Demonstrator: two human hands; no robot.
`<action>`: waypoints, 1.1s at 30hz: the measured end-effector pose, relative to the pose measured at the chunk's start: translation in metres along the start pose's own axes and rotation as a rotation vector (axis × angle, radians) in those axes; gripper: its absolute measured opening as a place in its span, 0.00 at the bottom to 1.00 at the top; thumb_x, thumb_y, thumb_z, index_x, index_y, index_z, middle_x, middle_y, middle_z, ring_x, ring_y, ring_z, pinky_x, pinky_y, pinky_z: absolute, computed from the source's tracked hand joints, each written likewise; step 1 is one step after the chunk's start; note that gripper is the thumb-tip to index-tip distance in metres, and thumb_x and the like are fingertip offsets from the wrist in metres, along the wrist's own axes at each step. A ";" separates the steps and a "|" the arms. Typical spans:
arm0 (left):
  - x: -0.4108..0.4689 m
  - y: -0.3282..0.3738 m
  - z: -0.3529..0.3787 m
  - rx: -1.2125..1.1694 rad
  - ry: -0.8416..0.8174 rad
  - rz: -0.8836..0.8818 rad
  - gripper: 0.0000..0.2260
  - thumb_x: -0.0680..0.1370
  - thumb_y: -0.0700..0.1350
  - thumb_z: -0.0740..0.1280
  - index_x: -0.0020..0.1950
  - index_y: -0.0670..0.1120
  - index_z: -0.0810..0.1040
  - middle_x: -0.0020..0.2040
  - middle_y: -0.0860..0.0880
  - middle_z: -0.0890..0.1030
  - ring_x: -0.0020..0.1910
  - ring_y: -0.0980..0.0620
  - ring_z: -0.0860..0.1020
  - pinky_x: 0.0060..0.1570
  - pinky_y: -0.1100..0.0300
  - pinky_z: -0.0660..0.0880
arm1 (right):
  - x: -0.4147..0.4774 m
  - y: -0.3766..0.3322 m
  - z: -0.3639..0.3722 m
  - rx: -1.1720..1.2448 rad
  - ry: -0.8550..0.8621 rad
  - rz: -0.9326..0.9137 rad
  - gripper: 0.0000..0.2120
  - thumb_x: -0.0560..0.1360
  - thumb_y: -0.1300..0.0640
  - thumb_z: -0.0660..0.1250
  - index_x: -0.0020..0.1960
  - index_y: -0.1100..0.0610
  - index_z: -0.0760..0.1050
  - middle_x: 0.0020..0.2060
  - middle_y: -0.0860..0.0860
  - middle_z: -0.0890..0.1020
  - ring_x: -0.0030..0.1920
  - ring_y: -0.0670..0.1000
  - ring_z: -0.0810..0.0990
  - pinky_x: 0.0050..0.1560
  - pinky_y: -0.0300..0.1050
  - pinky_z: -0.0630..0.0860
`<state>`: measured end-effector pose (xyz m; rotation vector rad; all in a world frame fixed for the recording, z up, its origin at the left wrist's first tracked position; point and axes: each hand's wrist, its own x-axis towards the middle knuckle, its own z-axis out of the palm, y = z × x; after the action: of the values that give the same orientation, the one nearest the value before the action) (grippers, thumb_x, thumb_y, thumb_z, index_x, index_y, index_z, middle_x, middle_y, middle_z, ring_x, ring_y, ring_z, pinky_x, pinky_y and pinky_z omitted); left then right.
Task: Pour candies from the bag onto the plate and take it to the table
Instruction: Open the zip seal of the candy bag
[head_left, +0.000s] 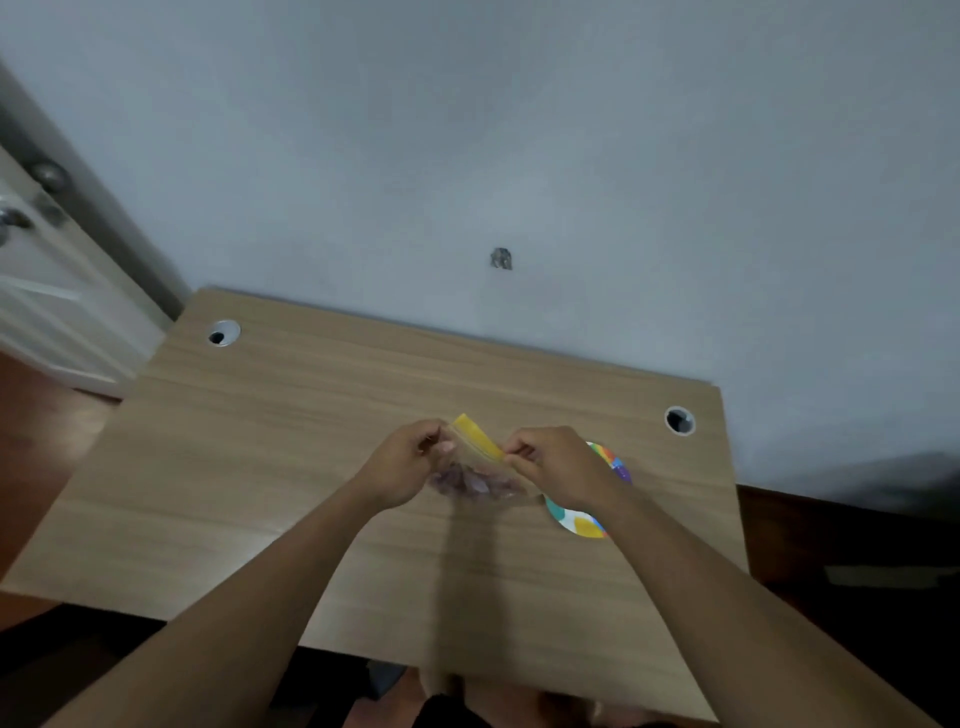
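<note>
Over wooden desk, clear yellow-topped bag holds purplish candies

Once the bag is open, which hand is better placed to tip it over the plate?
Probably the right hand: it grips the bag at its yellow strip and sits directly over the plate. The left hand holds the side farther away.

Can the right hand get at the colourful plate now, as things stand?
Probably not at once: the right hand is directly over the plate, but it pinches the bag together with the left hand. It must release the bag first.
</note>
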<state>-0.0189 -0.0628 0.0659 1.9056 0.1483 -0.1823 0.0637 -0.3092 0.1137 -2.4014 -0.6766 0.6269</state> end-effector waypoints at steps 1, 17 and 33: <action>-0.002 0.003 -0.001 0.035 0.038 0.027 0.07 0.83 0.37 0.68 0.46 0.43 0.81 0.39 0.44 0.81 0.39 0.55 0.78 0.43 0.59 0.75 | -0.002 -0.004 -0.001 0.002 0.015 0.010 0.04 0.79 0.57 0.76 0.53 0.54 0.88 0.45 0.44 0.87 0.48 0.47 0.86 0.54 0.45 0.81; -0.047 0.065 0.053 -0.481 0.049 -0.348 0.18 0.77 0.51 0.79 0.56 0.38 0.81 0.46 0.45 0.83 0.44 0.51 0.86 0.48 0.55 0.84 | -0.024 -0.025 0.005 0.797 0.012 0.434 0.12 0.78 0.57 0.79 0.58 0.63 0.87 0.46 0.57 0.91 0.39 0.47 0.88 0.49 0.45 0.87; -0.045 0.066 0.051 -0.531 0.081 -0.403 0.11 0.85 0.40 0.68 0.52 0.34 0.87 0.51 0.33 0.89 0.51 0.37 0.89 0.55 0.49 0.87 | -0.033 -0.025 0.013 0.980 -0.038 0.470 0.08 0.81 0.57 0.76 0.55 0.60 0.80 0.46 0.58 0.87 0.44 0.53 0.85 0.50 0.47 0.85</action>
<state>-0.0526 -0.1340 0.1189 1.3379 0.5795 -0.3030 0.0225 -0.3054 0.1289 -1.5943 0.2045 0.9199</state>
